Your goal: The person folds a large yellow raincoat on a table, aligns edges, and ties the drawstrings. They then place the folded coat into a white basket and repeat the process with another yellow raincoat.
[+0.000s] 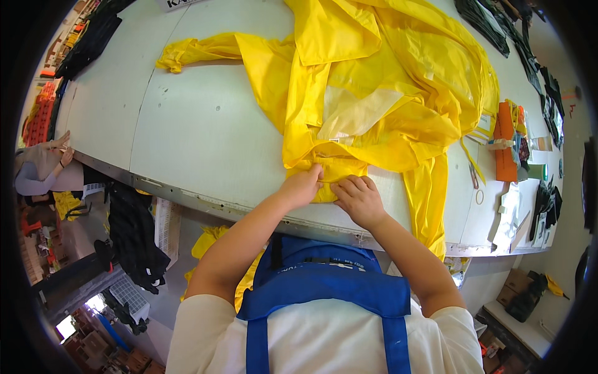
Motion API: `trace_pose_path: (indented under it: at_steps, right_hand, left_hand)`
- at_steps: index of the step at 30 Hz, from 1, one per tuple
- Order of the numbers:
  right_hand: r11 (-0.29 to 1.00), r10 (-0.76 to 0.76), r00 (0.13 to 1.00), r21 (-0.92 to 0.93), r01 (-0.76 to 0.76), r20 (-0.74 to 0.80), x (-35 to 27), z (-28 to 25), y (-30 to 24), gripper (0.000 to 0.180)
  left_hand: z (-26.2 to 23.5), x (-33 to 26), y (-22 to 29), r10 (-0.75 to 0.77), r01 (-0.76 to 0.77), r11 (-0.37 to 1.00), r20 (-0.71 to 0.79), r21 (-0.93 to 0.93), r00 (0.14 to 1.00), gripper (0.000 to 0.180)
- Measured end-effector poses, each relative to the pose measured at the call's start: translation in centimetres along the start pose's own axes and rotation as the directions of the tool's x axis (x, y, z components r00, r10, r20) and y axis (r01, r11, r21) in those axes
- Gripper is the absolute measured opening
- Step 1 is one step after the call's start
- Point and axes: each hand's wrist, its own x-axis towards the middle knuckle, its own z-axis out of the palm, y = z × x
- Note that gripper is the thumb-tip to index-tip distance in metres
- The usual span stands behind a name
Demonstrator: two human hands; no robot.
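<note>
A yellow jacket (336,31) lies spread and rumpled on the pale worktable, one sleeve reaching out to the left and another part hanging over the front edge at the right. Between its folds a whitish mesh lining (361,114) shows. At the table's near edge, my left hand (304,185) is closed on a small folded yellow piece at the jacket's lower hem, thumb on top. Beside it, my right hand (360,201) has its fingers bent and pressed onto the same yellow cloth. The fingertips beneath the cloth are hidden.
The worktable (187,118) curves across the view. On the right are scissors (475,179), an orange box (506,143) with small items and a green roll (537,172). Another person's hands (62,149) rest at the far left edge. Black garments (134,230) hang below the table.
</note>
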Motion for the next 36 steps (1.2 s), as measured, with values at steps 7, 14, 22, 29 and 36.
trace_pose_path:
  at_steps: [7, 14, 22, 29, 36]
  right_hand:
    - [0.82, 0.3, 0.9, 0.397, -0.412, 0.316, 1.9, 1.4, 4.3, 0.026]
    - [0.984, 0.075, 0.995, 0.169, -0.062, -0.069, 2.9, 0.1, 4.7, 0.02]
    - [0.884, 0.283, 0.886, 0.258, -0.39, 0.367, 4.4, 0.7, 7.2, 0.031]
    - [0.895, 0.39, 0.884, 0.122, -0.43, 0.26, 4.9, 0.3, 5.0, 0.036]
    - [0.985, 0.165, 0.975, -0.08, -0.154, 0.151, 5.4, -0.8, 5.9, 0.028]
  left_hand:
    - [-3.5, -0.8, 2.7, 0.502, -0.406, 0.847, -0.264, 0.343, 0.824, 0.017]
    - [-5.3, 2.5, 2.9, -0.009, 0.012, 0.981, -0.014, 0.192, 1.0, 0.026]
    - [-5.7, 1.0, 2.4, 0.152, -0.086, 0.924, -0.154, 0.372, 0.976, 0.025]
    - [-6.1, 1.6, 0.7, 0.303, -0.187, 0.88, -0.211, 0.437, 0.93, 0.014]
    - [-6.6, 3.1, 2.3, 0.138, -0.059, 0.91, -0.164, 0.411, 0.977, 0.013]
